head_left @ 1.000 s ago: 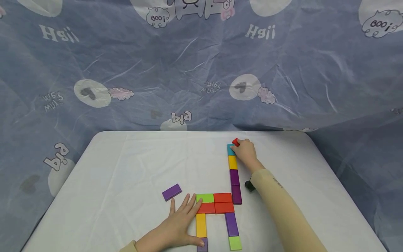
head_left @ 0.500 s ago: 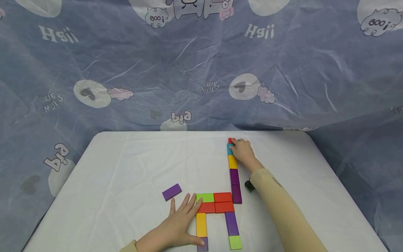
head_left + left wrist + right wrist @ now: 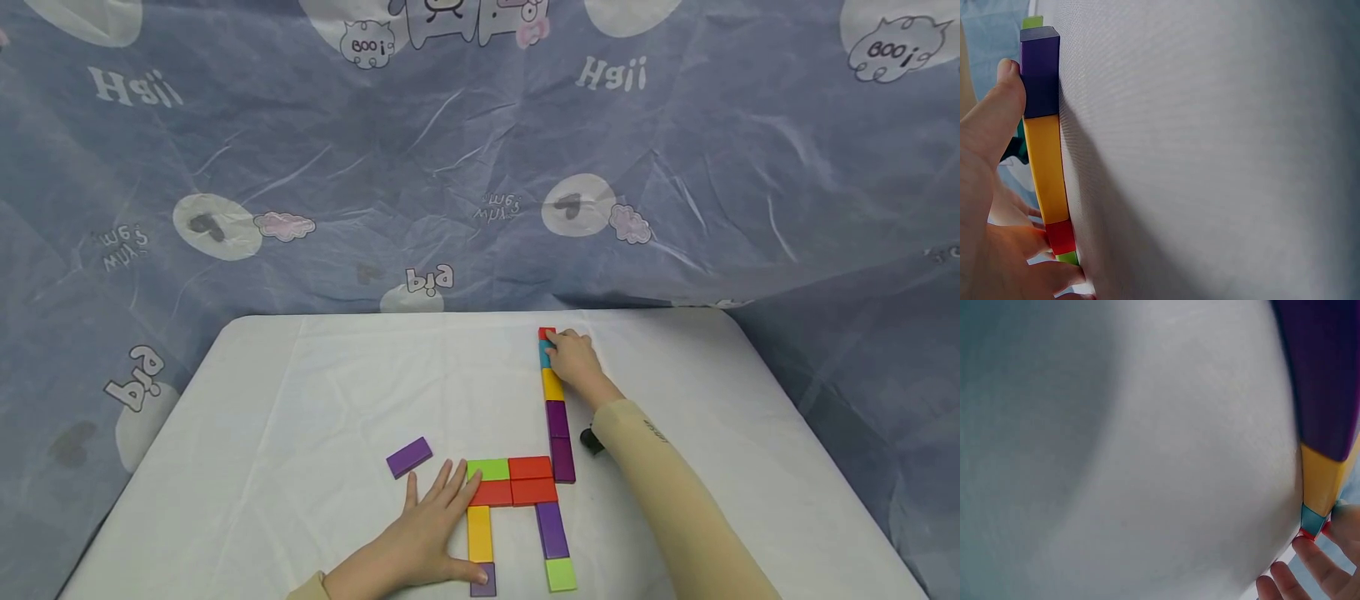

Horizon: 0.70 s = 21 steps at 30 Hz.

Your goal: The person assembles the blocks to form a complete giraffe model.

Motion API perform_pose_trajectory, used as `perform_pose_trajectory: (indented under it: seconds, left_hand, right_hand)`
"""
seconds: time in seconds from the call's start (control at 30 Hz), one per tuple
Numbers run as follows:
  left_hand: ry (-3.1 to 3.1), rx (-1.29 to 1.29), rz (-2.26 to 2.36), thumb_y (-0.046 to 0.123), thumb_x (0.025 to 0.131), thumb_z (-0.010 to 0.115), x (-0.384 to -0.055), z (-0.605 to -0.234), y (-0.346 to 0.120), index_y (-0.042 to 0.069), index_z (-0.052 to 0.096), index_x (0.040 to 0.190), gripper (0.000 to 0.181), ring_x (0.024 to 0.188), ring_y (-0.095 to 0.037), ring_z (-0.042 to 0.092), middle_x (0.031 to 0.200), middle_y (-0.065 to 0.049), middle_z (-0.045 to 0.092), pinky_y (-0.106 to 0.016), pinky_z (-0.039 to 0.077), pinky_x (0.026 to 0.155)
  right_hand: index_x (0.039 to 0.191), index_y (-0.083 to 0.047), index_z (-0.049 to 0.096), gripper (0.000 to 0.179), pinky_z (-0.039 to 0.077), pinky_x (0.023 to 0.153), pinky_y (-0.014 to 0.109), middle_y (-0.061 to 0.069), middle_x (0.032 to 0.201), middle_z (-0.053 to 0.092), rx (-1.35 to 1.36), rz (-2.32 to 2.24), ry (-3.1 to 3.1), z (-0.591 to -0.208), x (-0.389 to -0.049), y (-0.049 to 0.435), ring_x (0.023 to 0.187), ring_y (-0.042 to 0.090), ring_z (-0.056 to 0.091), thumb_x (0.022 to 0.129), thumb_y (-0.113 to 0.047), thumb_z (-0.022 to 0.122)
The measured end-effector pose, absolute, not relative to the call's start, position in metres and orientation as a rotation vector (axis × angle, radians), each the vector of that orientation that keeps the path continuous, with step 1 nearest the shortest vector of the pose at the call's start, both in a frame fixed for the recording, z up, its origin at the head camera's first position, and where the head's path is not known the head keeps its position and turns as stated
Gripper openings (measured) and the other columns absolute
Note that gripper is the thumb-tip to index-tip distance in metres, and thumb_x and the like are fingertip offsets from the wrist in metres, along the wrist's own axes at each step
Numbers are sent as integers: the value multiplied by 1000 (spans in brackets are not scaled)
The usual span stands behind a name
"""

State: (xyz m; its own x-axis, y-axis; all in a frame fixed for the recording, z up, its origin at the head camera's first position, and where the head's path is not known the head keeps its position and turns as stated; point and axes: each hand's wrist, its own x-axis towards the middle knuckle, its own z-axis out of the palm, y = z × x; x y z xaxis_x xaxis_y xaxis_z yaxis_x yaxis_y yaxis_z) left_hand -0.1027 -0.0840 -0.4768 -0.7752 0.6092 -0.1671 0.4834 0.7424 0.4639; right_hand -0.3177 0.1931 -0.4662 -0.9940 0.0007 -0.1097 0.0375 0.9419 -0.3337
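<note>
My left hand (image 3: 431, 533) lies spread with its thumb on a small purple block (image 3: 487, 587) and fingertips at the left edge of a red block (image 3: 495, 494) and green block (image 3: 491, 471). Between thumb and fingers runs a yellow block (image 3: 1046, 169). At the far end, my right hand (image 3: 576, 360) has bent fingers at a small red block (image 3: 544, 332), thumb close to the teal block (image 3: 1312, 519). That red block tops a straight row of teal, yellow (image 3: 552, 385) and two dark purple blocks (image 3: 558, 419).
A loose purple block (image 3: 409, 457) lies left of the layout. Two more red blocks (image 3: 530, 468), a purple block (image 3: 552, 530) and a green block (image 3: 561, 575) form its right side. A small black object (image 3: 591, 441) sits beside the right sleeve.
My right hand has brought the small red block left and set it in line at the far end of the row, then nudged it slightly left. The left hand has stayed put.
</note>
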Motion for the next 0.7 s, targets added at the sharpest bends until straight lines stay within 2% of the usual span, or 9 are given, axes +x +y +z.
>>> perform_pose_trajectory:
  seconds: [0.13,0.27,0.5,0.7]
  left_hand:
    - [2644,854,573,70,69,74,-103,-478,-84,14,22,158,116,151,-39,14,164,-16,19,-80,6,107]
    - [2645,855,573,71,69,73,-103,-479,-84,14,22,158,117,152,-39,14,164,-16,19,-80,6,107]
    - [2643,849,569,72,69,72,-102,-480,-83,15,21,158,118,152,-38,13,164,-15,18,-80,5,107]
    - [2649,847,565,73,69,72,-102,-481,-83,15,21,158,118,152,-38,13,164,-16,17,-80,5,107]
  right_hand:
    - [148,-9,43,48,48,102,46,23,145,46,62,-528,2981,-466,-316,191,118,42,46,102,-21,52]
    - [149,-9,42,49,48,101,46,23,145,46,74,-516,2972,-465,-315,190,119,40,45,103,-21,51]
    - [151,-9,39,51,44,106,49,24,146,44,71,-518,2945,-464,-315,190,121,41,44,103,-23,50]
    - [155,-6,28,58,37,112,55,28,150,36,49,-616,2886,-457,-314,196,130,45,40,105,-30,45]
